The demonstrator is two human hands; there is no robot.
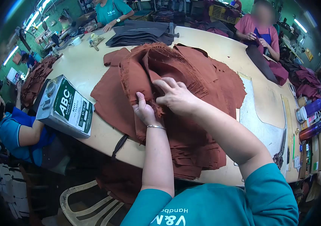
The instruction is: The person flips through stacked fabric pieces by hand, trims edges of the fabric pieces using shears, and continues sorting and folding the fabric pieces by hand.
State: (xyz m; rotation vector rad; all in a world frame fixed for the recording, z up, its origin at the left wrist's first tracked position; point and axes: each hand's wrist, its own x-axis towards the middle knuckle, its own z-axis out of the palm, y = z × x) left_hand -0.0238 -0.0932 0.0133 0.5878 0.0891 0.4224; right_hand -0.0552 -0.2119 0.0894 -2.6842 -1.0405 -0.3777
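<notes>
Several rust-brown fabric layers (135, 83) are pinched by the left hand (145, 110); the right hand (176, 95) curls against them, grip unclear.

ABC can (74, 103) is stood on table (109, 148), L side, label turned partly R. Dk grey cloth (139, 34) is stacked at far edge, w/ white cup (76, 41) seen to its L. Pale sheet (260, 120) is laid R. Maroon cloth (278, 72) is held by person (257, 32), far R. Chair (65, 205) is seen btm L.
</notes>
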